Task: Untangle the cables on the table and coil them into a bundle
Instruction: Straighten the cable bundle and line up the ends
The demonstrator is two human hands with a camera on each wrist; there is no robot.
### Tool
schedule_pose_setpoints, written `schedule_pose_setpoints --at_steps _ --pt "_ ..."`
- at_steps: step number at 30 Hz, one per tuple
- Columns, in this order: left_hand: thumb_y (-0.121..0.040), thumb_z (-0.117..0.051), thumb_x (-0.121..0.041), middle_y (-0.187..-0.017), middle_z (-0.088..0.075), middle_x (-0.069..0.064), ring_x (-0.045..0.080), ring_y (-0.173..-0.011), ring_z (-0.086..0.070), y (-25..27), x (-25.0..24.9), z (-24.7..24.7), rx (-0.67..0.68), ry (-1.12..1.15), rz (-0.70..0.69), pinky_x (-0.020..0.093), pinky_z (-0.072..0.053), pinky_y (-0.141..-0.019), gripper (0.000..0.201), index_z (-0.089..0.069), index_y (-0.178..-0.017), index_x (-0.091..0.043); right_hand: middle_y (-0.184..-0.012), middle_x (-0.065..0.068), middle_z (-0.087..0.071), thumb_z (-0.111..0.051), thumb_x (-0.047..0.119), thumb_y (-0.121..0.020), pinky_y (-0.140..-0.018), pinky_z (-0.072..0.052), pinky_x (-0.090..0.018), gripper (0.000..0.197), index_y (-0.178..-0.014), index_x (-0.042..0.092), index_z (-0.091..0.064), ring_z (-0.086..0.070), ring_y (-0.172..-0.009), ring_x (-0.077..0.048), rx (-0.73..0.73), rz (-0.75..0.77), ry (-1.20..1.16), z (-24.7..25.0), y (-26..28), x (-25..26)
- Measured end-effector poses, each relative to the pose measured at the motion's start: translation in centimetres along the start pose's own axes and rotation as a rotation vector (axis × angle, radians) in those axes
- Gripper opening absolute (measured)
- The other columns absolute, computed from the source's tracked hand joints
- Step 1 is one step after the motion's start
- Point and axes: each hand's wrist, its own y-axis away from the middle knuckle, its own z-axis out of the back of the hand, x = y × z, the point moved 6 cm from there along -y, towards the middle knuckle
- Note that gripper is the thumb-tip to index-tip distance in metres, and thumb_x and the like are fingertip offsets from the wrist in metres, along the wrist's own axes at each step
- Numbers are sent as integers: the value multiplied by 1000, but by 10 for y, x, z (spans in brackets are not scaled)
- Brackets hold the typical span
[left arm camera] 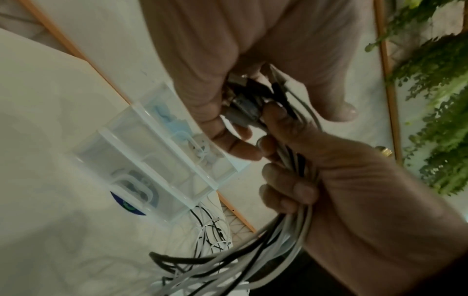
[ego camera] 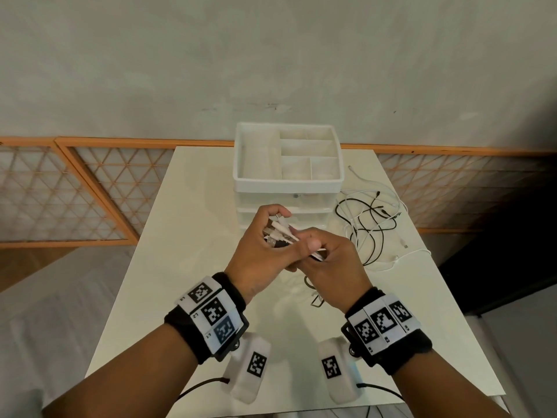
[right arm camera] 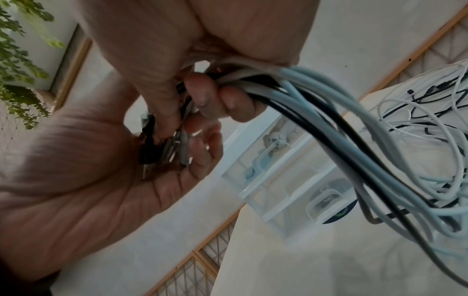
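Observation:
Several white and black cables are gathered into one bundle (ego camera: 313, 255) held above the middle of the table. My left hand (ego camera: 271, 224) curls round the bundle's plug ends (ego camera: 281, 232), which lie side by side across its fingers (right arm camera: 202, 152). Just to the right, my right hand (ego camera: 316, 251) grips the strands (right arm camera: 329, 112) in a fist, its fingers (left arm camera: 283, 180) wrapped round them. From that fist the strands (left arm camera: 266, 250) hang down to a tangled pile of white and black cables (ego camera: 373, 224) on the table's right side.
A white organiser (ego camera: 241, 164) with open top compartments and clear drawers stands at the back of the white table (ego camera: 180, 236), just beyond my hands. An orange lattice fence (ego camera: 90, 191) runs behind the table. The table's right edge lies close to the cable pile.

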Motion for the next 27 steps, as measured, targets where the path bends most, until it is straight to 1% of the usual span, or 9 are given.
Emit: schedule_pose_setpoints --at_steps 2,7,10,14,17,20,23,25,27 --pt "-62 -90 -30 -77 -65 5 21 -61 -61 0 1 4 -70 -47 -57 34 -53 -54 56 -54 -104 -18 -57 8 -65 -70 -7 -84 -48 -38 -9 15 -85 8 -68 -53 -45 -1 28 0 12 -3 0 3" --pt "-84 -75 -23 -55 -56 4 19 -39 -46 1 1 13 -208 -76 -104 24 -37 -37 23 -55 -92 -14 -73 -12 -70 -82 13 -78 -49 -40 -21 32 -97 26 -59 -50 -46 -5 2 -97 16 -3 -2 -5" --pt "-92 -66 -20 -49 -54 3 15 -34 -44 -2 3 21 -255 -64 -62 19 -32 -36 14 -55 -88 -13 -75 -10 -71 -83 19 -79 -48 -41 -24 40 -107 29 -56 -49 -47 -10 34 -151 -33 -1 0 -9" --pt "-97 -58 -25 -48 -55 13 19 -31 -38 -4 4 29 -237 -71 -14 22 -31 -37 20 -54 -91 -7 -72 -13 -72 -71 20 -91 -49 -36 -27 12 -100 15 -65 -38 -45 -18 55 -127 -70 6 0 -12" --pt "-99 -53 -31 -50 -57 13 22 -33 -38 -4 10 27 -199 -126 39 25 -32 -39 26 -51 -84 -10 -66 -7 -70 -70 19 -91 -46 -35 -21 5 -93 15 -68 -41 -43 -10 39 -110 17 5 0 -14" --pt "-100 -50 -36 -59 -61 14 25 -44 -48 -5 18 26 -128 -173 116 30 -39 -45 29 -48 -85 -11 -60 1 -63 -71 17 -90 -48 -38 -13 5 -91 12 -68 -50 -46 -1 31 -97 81 -1 0 -14" --pt "-96 -52 -47 -92 -65 8 18 -73 -61 -10 18 38 -82 -388 143 29 -48 -65 31 -49 -109 -18 -57 4 -60 -73 18 -89 -46 -37 -13 8 -90 12 -68 -48 -42 -1 34 -110 97 -1 1 -18" --pt "-94 -55 -46 -110 -59 -1 12 -94 -61 -13 -6 51 -164 -524 -6 22 -44 -74 35 -47 -121 -24 -57 0 -61 -73 21 -89 -46 -39 -15 8 -89 14 -68 -49 -43 -2 53 -113 130 -1 1 -18" --pt "-96 -54 -42 -110 -61 -6 9 -101 -60 -11 -35 42 -121 -572 -192 22 -46 -80 27 -53 -119 -27 -61 -6 -65 -74 21 -88 -51 -42 -19 7 -88 17 -68 -53 -50 -8 92 -76 185 -7 1 -13"
